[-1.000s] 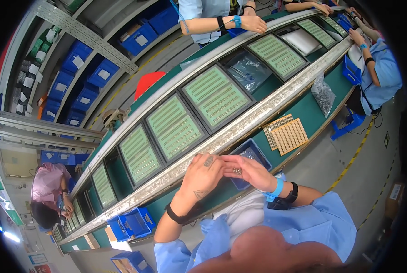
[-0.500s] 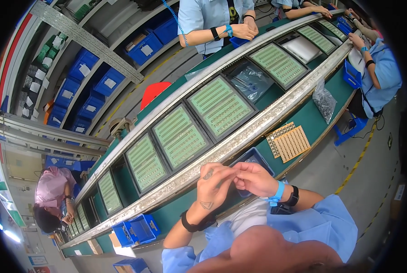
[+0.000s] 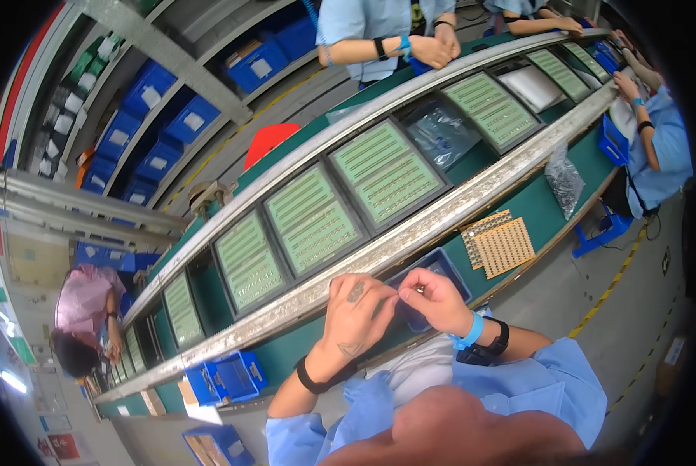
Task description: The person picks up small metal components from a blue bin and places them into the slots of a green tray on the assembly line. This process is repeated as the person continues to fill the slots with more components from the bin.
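My left hand (image 3: 360,311) and my right hand (image 3: 435,301) are close together over a dark blue tray (image 3: 455,272) at the bench's near edge. Between the thumb and forefinger of my right hand is a small, shiny part (image 3: 420,290), too tiny to name. The fingers of my left hand are bent and drawn together, their tips almost against the right fingertips. Whatever they may hold is hidden. Right of the tray lie two overlapping tan boards (image 3: 503,247) with rows of small dots.
Beyond my hands a metal-railed conveyor (image 3: 324,291) carries black-framed green circuit panels (image 3: 310,220). Blue bins (image 3: 225,379) stand to the left, a clear bag of parts (image 3: 563,180) to the right. Co-workers (image 3: 383,35) work across the line and at both ends.
My hands have parted slightly, and the small shiny part now shows in my right fingers. The whole view has shifted a little; the panels stay in much the same place.
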`<state>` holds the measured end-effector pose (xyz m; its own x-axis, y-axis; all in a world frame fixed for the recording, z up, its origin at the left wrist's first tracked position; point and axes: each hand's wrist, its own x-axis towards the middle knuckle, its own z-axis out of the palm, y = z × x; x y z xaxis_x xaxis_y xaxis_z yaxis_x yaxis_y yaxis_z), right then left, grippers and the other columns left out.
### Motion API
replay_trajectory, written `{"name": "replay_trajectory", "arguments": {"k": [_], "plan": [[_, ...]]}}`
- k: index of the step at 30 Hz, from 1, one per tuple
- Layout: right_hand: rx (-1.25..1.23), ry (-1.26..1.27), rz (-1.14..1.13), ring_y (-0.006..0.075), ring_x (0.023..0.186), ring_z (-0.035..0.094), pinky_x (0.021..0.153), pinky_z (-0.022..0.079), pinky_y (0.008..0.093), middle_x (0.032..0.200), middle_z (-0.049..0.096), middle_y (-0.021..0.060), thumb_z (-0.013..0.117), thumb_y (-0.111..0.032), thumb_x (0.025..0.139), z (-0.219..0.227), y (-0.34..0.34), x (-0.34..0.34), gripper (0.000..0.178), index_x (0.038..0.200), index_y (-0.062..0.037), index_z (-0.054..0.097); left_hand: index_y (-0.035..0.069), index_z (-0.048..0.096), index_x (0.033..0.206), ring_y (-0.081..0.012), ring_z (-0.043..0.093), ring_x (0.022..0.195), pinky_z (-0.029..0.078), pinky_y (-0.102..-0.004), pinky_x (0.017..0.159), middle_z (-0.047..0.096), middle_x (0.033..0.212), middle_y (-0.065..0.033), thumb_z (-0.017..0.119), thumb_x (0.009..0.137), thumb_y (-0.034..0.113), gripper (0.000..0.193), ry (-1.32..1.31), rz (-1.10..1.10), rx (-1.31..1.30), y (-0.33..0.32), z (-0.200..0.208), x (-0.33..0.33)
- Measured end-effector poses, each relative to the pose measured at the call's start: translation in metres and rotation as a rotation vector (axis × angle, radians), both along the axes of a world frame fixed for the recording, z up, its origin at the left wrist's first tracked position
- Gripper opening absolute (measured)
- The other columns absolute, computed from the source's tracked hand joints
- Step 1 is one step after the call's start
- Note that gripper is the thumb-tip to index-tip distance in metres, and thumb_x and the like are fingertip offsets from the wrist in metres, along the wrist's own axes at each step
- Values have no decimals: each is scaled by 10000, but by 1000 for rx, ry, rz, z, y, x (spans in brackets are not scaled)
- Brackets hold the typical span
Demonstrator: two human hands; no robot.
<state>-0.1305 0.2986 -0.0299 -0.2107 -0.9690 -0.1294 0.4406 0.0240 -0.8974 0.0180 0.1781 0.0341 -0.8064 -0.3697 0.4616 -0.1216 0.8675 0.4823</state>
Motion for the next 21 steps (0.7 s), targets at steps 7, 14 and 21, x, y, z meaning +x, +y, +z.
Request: {"name": "replay_trajectory", "arguments": {"k": [7,14,21], "plan": [[56,-389,105,96,830,569,719,473,239,956,620,14,556,-127,1045,-10,8,-36,172,1167,-26,624,108,670,948,-292,600,950,449,-436,867,658,865,-56,749,827,61,152,-92,209,-119,-84,11,37],[197,-814,-78,215,1029,603,931,522,349,1124,632,107,507,-183,1046,6,9,-30,298,1246,20,594,67,710,916,-316,611,932,465,-438,870,681,882,-80,741,861,83,65,-245,366,-221,-152,-19,70],[191,-835,-116,250,1118,603,1048,507,390,1205,613,136,499,-184,1044,-4,19,-29,338,1297,30,565,61,709,907,-305,602,955,464,-440,873,665,866,-72,733,868,90,54,-337,349,-207,-158,-39,57]]}}
